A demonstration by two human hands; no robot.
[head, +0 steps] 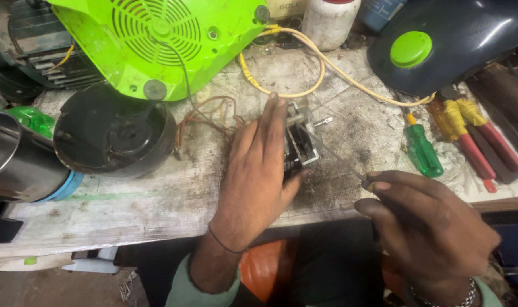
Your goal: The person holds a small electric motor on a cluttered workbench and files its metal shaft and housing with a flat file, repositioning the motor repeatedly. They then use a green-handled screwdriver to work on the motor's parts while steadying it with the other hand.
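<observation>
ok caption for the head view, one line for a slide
Left hand steadies a small grey metal switch block on a stained workbench while the right hand holds a thin tool beside it.

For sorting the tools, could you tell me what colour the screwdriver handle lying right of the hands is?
Translucent green, on the screwdriver; the head view shows it.

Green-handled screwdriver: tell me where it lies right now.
In the head view the green-handled screwdriver lies on the workbench, right of the left hand, above the right hand, beside the red-handled pliers.
</observation>
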